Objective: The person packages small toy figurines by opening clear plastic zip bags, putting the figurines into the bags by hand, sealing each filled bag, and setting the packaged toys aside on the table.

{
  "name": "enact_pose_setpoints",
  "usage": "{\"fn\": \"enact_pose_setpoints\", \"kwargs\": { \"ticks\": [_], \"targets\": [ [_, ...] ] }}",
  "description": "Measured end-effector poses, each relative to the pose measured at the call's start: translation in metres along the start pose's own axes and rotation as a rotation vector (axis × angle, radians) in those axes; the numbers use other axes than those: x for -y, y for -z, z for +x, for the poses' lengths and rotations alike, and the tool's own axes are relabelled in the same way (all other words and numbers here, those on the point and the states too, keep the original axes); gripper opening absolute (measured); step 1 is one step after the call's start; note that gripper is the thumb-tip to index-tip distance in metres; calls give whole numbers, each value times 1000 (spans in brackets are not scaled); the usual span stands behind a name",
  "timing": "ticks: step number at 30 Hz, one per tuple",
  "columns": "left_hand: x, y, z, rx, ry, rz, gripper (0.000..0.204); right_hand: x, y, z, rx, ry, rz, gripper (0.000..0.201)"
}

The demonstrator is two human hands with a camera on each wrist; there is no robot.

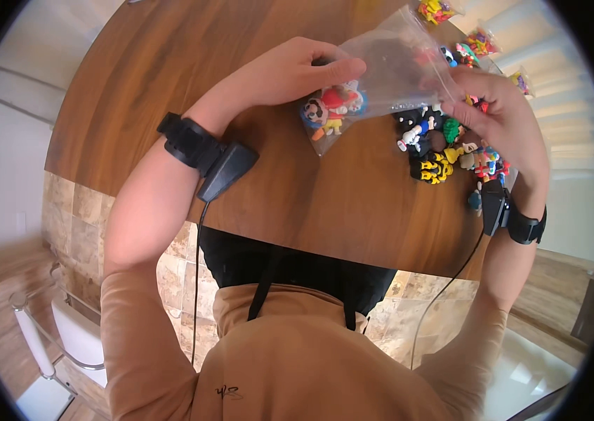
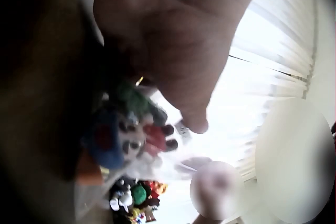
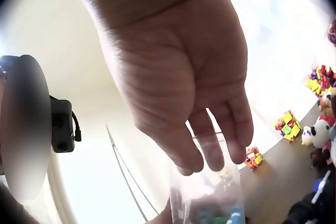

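Observation:
A clear plastic bag point(image 1: 399, 67) is stretched between both hands above the wooden table, with several small figures point(image 1: 332, 109) in its lower left end. My left hand point(image 1: 304, 70) grips the bag beside those figures, thumb over the plastic. In the left wrist view, a figure with a blue cap point(image 2: 105, 140) shows close below the left hand point(image 2: 168, 40). My right hand point(image 1: 497, 112) pinches the bag's other end, near its edge. The right wrist view shows the right hand point(image 3: 173, 77) with thumb and fingers at the red-lined top of the bag point(image 3: 207, 182).
A pile of loose figures point(image 1: 434, 168) lies on the table point(image 1: 276, 189) below and beside the right hand. Small bags of colourful pieces point(image 1: 481, 42) sit along the far right edge. Cables hang from both wrist cameras.

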State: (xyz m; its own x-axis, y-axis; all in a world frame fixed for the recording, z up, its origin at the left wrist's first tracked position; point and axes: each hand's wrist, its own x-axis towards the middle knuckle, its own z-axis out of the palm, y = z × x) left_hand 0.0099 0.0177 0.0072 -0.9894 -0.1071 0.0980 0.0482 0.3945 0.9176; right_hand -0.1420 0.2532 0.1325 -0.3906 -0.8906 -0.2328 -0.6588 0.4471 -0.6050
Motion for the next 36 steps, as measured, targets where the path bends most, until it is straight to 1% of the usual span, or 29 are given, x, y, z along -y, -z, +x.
{"fn": "enact_pose_setpoints", "kwargs": {
  "ticks": [1,3,4,6,7,9,10,11,13,14,15,17,18,19,20,21,23,24,25,26,27,29,30,31,32,33,34,35,36],
  "targets": [
    [-1,-2,0,44,-6,-27,46,-4,1,0,-5,-1,-2,13],
    [-2,-4,1,54,-32,-33,44,-17,3,-5,-12,127,-95,11],
    [-3,-4,1,64,-11,4,42,-26,2,-5,-13,119,-97,11],
    [-6,-3,2,74,8,40,39,-43,2,-3,-106,287,-120,15],
    [-11,-2,1,86,40,70,37,-43,3,-6,-107,282,-121,15],
    [-11,-3,1,97,76,89,34,-40,4,-10,-154,100,291,23],
    [-9,-4,1,74,30,38,33,-41,5,-9,-167,46,118,31],
    [-8,-6,2,52,-18,-12,33,-44,1,-8,-164,42,116,31],
    [-7,-8,3,68,11,-59,33,-49,-13,-2,-242,235,-329,36],
    [-8,-8,2,77,41,-101,33,-35,-15,-6,-164,138,-316,42],
    [-9,-10,1,73,42,-105,33,-39,-16,-5,-158,139,-319,42],
    [-15,-15,-1,62,-34,-130,37,-43,-21,-1,-171,382,-742,46],
    [-17,-17,-4,63,-33,-133,37,-41,-20,-1,-100,318,-693,41],
    [-21,-19,-5,43,-103,-25,42,-42,-21,0,-98,313,-694,41],
    [-23,-20,-6,22,-176,83,48,-44,-22,3,-78,345,-711,37],
    [-23,-20,-5,25,-181,81,48,-47,-23,6,-59,375,-729,34],
    [-24,-18,-2,72,-97,15,59,-47,-26,8,-45,352,-712,32],
    [-25,-17,0,72,-108,11,59,-49,-25,8,-44,324,-706,33],
    [-26,-14,-1,106,-61,-18,61,-48,-24,8,-43,298,-698,34],
    [-25,-11,-2,142,-11,-45,63,-46,-25,8,-58,332,-638,36],
    [-23,-5,-3,145,-17,-43,63,-42,-25,7,-62,329,-641,36],
    [-20,8,-2,323,-14,-72,69,-36,-24,4,6,327,-563,37],
    [-20,14,-4,328,-16,-66,69,-42,-25,6,21,439,-482,39],
    [-25,20,-8,339,28,-91,72,-43,-27,7,9,437,-479,39],
    [-30,23,-9,356,72,-112,75,-42,-31,9,-8,425,-537,40],
    [-33,25,-10,372,66,-93,75,-41,-35,9,-33,410,-594,41],
    [-37,28,-10,411,113,-64,76,-43,-36,11,-37,386,-617,40],
    [-42,31,-9,449,162,-24,78,-45,-40,12,-79,386,-607,40],
    [-45,32,-11,449,185,-41,80,-46,-45,15,-100,386,-595,35]
  ]
}}
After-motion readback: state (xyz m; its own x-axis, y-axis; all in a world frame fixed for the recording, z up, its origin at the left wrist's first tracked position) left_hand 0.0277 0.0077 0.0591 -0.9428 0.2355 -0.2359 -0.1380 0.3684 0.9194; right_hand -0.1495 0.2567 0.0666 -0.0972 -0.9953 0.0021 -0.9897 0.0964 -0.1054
